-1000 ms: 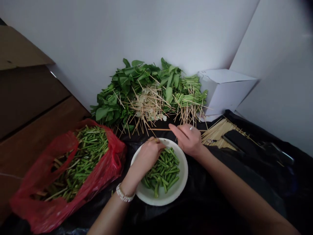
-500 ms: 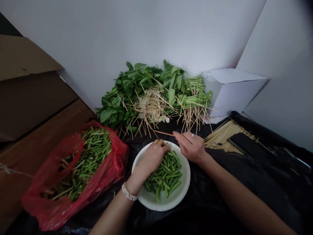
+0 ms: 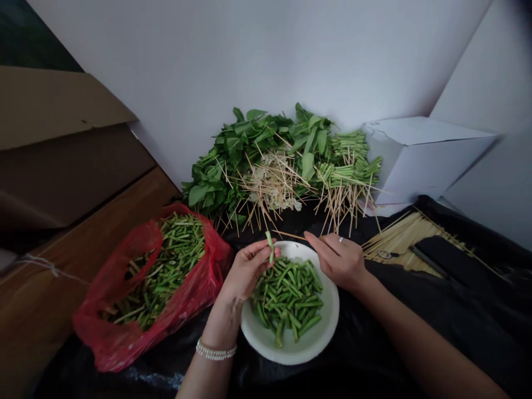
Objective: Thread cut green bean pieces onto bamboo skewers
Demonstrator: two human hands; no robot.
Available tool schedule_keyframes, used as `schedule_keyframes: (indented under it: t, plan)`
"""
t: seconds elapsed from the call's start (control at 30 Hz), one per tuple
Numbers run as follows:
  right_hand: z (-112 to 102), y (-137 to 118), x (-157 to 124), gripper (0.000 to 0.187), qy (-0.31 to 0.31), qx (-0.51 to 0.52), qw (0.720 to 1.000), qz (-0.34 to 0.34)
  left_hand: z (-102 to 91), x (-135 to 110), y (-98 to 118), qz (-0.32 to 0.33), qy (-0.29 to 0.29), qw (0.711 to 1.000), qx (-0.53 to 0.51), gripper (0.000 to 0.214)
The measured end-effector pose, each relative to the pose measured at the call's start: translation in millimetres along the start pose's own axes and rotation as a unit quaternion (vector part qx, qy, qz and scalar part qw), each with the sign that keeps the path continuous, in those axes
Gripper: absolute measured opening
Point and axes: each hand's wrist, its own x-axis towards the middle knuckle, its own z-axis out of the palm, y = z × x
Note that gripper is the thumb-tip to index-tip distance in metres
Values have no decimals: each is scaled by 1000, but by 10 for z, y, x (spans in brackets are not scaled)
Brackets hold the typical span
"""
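Note:
My left hand (image 3: 249, 269) pinches a short piece of green stem (image 3: 270, 246), held upright above the bowl's left rim. In my right hand (image 3: 338, 260) is a thin wooden skewer (image 3: 288, 235), its free end pointing left toward the stem piece. Whether the skewer's tip touches the stem, I cannot tell. Below both hands sits a white bowl (image 3: 330, 332) with many cut green stem pieces (image 3: 291, 296) in it. Left of the bowl, a red plastic bag (image 3: 208, 277) lies open, full of more cut stems (image 3: 178, 249).
Behind the bowl lie leafy greens (image 3: 236, 138), skewered white pieces (image 3: 270, 174) and skewered green stems (image 3: 349, 172). A white box (image 3: 436, 155) stands back right. Loose skewers (image 3: 399, 244) and a dark phone (image 3: 449, 257) lie at right. A cardboard box (image 3: 62, 166) is at left.
My left hand has come up from inside the bowl with a stem piece and turned so its fingers show. The right hand still holds the skewer. The view has shifted a little left.

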Motion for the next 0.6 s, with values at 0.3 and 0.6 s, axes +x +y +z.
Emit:
schedule_keyframes:
  t: [0.3, 0.6]
  plan:
    - [-4, -73, 24, 29, -41, 1, 998, -43, 1, -5, 64, -3, -1, 996, -86, 31]
    - [4, -64, 9, 29, -55, -13, 998, -39, 12, -25, 104, 5, -2, 995, -95, 32]
